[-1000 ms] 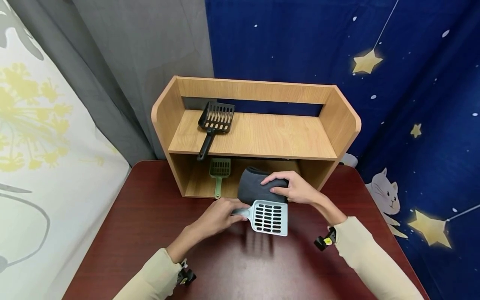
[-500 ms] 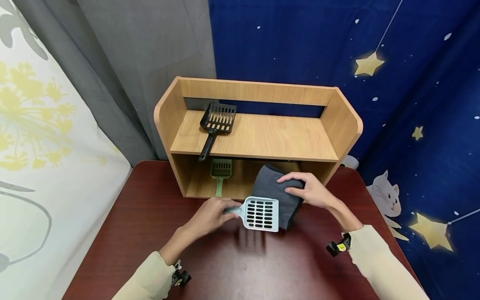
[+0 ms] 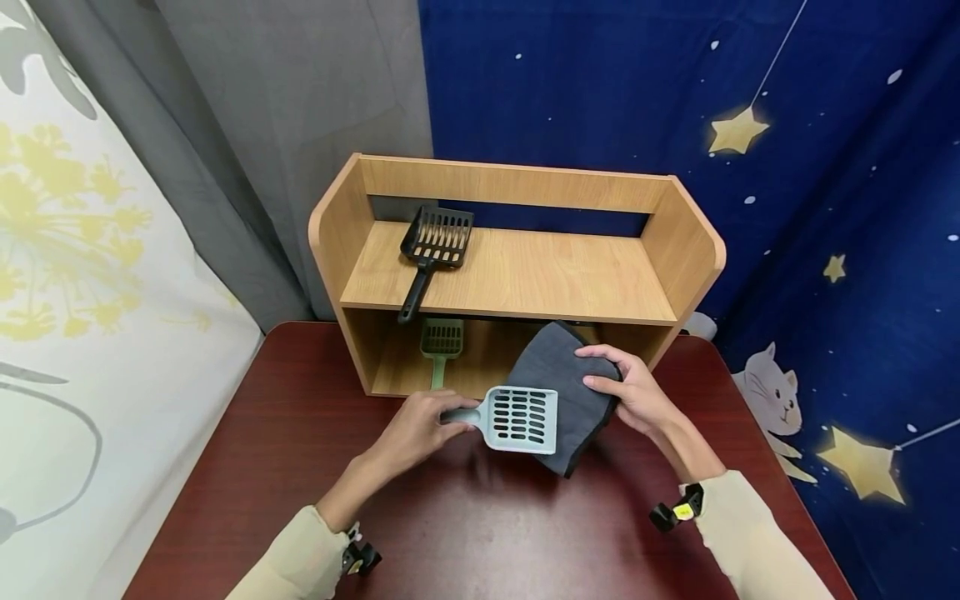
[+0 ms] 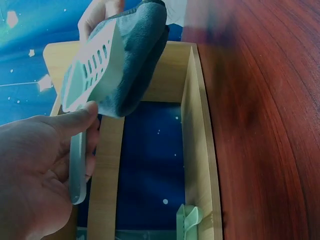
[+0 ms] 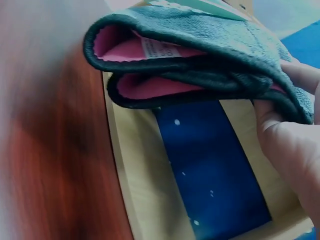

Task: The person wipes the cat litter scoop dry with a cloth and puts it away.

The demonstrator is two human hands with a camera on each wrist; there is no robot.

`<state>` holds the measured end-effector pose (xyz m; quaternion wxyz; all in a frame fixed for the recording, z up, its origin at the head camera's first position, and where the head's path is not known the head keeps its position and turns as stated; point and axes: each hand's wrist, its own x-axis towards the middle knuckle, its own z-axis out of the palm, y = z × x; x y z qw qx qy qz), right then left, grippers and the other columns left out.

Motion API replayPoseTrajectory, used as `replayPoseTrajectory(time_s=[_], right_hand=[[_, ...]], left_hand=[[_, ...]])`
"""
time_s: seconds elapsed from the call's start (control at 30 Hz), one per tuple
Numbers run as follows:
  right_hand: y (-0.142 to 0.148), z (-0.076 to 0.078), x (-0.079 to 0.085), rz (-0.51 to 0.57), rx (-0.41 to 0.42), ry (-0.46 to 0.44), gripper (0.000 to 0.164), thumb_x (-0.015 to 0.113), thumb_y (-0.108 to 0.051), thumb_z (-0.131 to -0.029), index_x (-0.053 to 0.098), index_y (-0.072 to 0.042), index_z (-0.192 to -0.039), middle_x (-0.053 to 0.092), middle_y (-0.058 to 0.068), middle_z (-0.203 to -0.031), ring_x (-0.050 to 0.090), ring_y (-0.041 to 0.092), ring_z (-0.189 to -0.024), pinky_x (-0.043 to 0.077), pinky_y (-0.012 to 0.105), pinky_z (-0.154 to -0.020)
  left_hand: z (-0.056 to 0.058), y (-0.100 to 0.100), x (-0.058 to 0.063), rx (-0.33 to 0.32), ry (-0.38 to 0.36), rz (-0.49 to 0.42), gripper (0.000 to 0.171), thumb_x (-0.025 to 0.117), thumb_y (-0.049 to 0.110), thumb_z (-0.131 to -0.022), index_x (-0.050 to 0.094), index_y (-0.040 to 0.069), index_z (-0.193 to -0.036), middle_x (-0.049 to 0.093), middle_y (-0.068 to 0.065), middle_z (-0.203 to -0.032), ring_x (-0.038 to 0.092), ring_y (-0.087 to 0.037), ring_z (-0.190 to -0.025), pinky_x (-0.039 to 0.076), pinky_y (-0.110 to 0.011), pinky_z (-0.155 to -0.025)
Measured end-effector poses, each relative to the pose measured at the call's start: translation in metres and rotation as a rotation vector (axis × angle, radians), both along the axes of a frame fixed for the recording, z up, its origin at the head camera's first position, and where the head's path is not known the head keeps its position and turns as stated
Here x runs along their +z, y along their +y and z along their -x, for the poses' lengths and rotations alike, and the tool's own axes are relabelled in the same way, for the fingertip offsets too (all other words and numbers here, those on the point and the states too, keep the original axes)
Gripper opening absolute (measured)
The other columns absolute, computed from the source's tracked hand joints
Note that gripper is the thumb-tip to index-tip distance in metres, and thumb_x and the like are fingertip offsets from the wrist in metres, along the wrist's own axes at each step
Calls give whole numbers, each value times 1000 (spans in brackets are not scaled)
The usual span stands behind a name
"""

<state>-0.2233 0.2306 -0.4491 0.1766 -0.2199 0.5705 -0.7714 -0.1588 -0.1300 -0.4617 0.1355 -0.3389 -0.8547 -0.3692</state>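
My left hand pinches the handle of a pale blue-grey slotted litter scoop, thumb on the near side in the left wrist view. Its slotted head points right, above the table. A folded dark grey cloth is gripped at its right edge by my right hand, fingers on top and thumb below. The cloth lies behind the scoop head and seems to touch its underside. In the right wrist view the folded cloth shows a pink inner side and a white label.
A two-tier wooden shelf stands at the table's back. On its upper board lies a black litter scoop, handle over the front edge. A green litter scoop rests on the lower level. The dark red table spreads in front.
My right hand has moved the cloth right and tilted it, its lower corner now hanging below the scoop head. The left hand and scoop have shifted slightly left and up.
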Motion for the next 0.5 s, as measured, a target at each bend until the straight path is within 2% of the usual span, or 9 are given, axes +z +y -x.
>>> replayPoseTrajectory(time_s=[0.13, 0.27, 0.5], right_hand=[[-12, -3, -8, 107, 10, -36, 47, 51, 18, -101, 68, -11, -133, 64, 8, -132, 69, 20, -116, 61, 35, -89], [-28, -6, -15, 189, 1, -70, 51, 47, 20, -100, 69, -14, -131, 67, 6, -129, 69, 18, -115, 60, 32, -91], [-46, -14, -17, 227, -34, -114, 51, 48, 20, -100, 70, -16, -127, 70, 3, -123, 70, 16, -109, 59, 29, -89]], left_hand=[[0, 1, 0, -16, 27, -73, 33, 90, 0, -80, 81, 4, -111, 80, -4, -101, 73, -15, -89, 60, -28, -75], [0, 6, 2, -44, 1, -127, 32, 89, 1, -82, 81, 5, -113, 80, -5, -103, 73, -16, -94, 60, -28, -78], [0, 12, 3, -59, -19, -129, 32, 88, 1, -82, 82, 5, -113, 79, -3, -102, 71, -13, -91, 59, -27, -77]])
